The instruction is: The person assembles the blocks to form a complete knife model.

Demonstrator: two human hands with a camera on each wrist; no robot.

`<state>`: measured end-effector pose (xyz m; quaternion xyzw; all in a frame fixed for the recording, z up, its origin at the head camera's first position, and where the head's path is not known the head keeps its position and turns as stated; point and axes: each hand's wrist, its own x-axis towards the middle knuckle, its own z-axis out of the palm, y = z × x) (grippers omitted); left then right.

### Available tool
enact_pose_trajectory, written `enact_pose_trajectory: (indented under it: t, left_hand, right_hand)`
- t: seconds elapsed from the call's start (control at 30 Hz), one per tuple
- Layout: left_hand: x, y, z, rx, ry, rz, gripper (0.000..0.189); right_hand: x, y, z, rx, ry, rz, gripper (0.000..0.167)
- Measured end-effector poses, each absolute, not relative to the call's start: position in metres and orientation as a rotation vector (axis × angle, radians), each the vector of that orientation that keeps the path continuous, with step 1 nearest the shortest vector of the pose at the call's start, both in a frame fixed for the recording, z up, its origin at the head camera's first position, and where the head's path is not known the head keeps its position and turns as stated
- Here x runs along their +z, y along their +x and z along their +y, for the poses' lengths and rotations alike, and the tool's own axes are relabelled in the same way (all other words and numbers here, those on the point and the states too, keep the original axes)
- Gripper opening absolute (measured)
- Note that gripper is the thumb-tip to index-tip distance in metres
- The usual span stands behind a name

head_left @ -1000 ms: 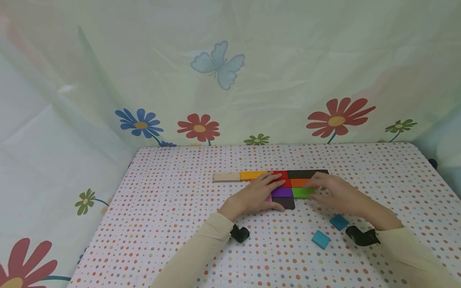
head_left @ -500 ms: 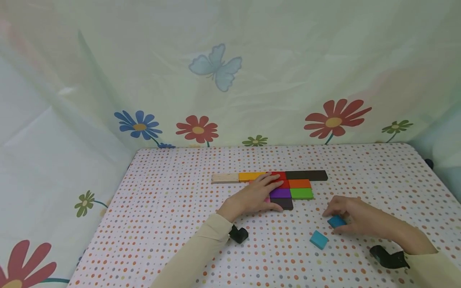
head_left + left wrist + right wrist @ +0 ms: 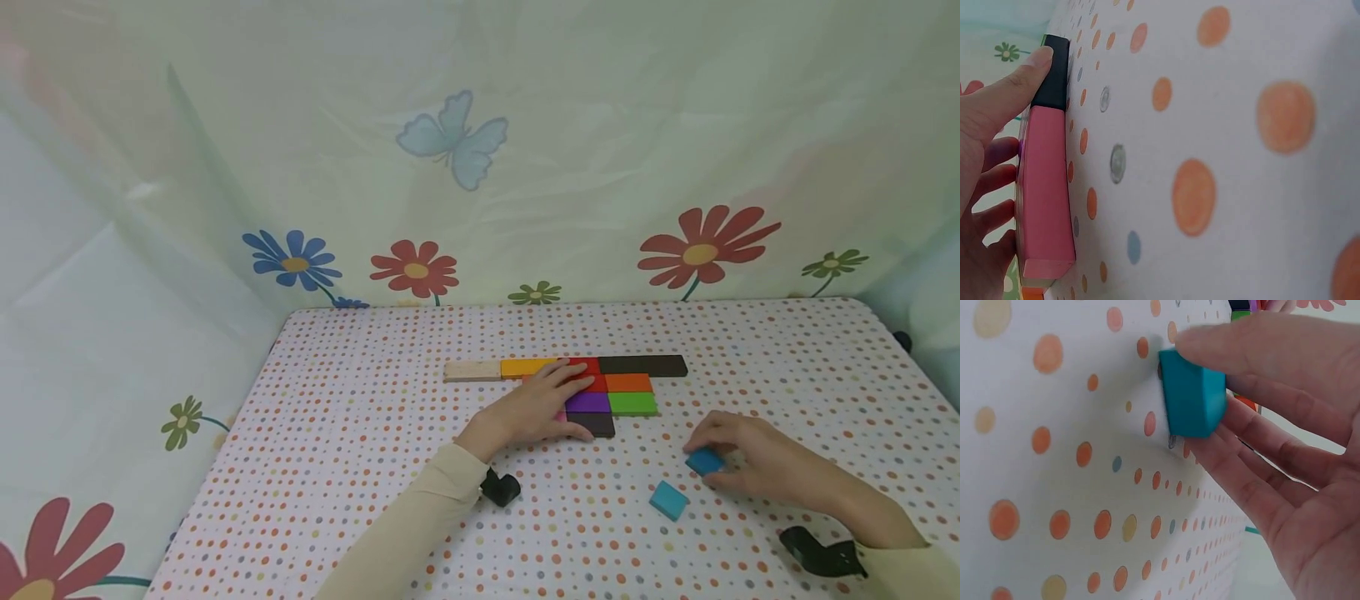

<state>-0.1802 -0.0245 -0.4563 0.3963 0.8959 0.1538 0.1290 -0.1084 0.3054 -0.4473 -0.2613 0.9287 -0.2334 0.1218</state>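
Observation:
My left hand point(image 3: 525, 410) rests with spread fingers on a flat arrangement of coloured wooden blocks, covering part of it. Red, purple point(image 3: 588, 402), orange point(image 3: 628, 382) and green point(image 3: 633, 404) blocks show beside the fingers. In the left wrist view the thumb lies on a black block point(image 3: 1054, 78), which adjoins a pink block point(image 3: 1047, 181). Over to the right, my right hand point(image 3: 776, 467) pinches a small blue block point(image 3: 1186, 397) between thumb and fingertips, at the tabletop. A second, lighter blue block point(image 3: 669, 500) lies just nearer, untouched.
The arrangement's far row runs from a plain wood block point(image 3: 472, 371) through yellow point(image 3: 527, 367) to a long black piece point(image 3: 643, 365). All lie on a dotted tablecloth point(image 3: 360, 433). A flowered curtain point(image 3: 585, 167) hangs behind the table.
My right hand has left the green block's end, moved nearer and rightward, and taken hold of the blue block. The left hand has stayed in place.

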Motion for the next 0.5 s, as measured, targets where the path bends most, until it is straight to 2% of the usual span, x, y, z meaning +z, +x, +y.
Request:
enact_pose_trajectory:
  t: [0.5]
  left_hand:
    - [-0.4579, -0.1817, -0.0228, 0.413, 1.142, 2.614, 0.085]
  right_hand:
    - [-0.4496, -0.1034, 0.2962, -0.668, -0.589, 2.892, 0.048]
